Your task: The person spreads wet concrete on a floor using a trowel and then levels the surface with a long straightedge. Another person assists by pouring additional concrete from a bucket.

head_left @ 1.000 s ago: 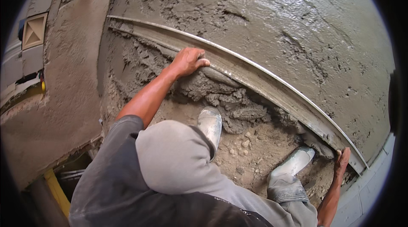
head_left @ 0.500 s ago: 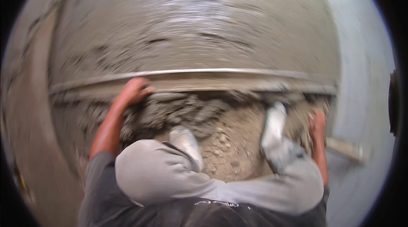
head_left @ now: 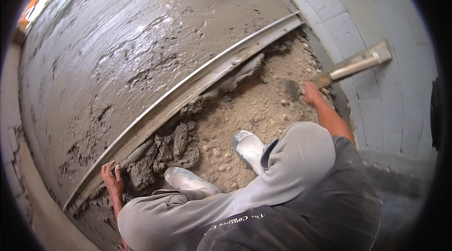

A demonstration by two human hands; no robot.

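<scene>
A long metal straightedge (head_left: 188,91) lies slantwise across the floor, along the edge of the wet grey concrete (head_left: 155,39). Near its lower left end is my left hand (head_left: 113,181), fingers bent and apart, thumb separate; the fingertips are at its near side, and I cannot tell whether they touch. My right hand (head_left: 312,94) is low over the gravelly soil by the wall, closed, its fingers mostly hidden. Beside it, a pale wooden-looking bar (head_left: 360,64) slants up across the wall. A dark grey patch (head_left: 292,90) shows just left of this hand.
Thick concrete clumps (head_left: 176,145) sit against the straightedge's near side. My pale, mud-marked shoes (head_left: 248,146) stand on bare stony soil (head_left: 226,110). A grey block wall (head_left: 348,34) rises on the right. A pale ledge (head_left: 42,204) runs down the left.
The view has turned, so the straightedge now slants up to the right. My left hand stays near its left part. My right hand has come close to the wooden-looking bar.
</scene>
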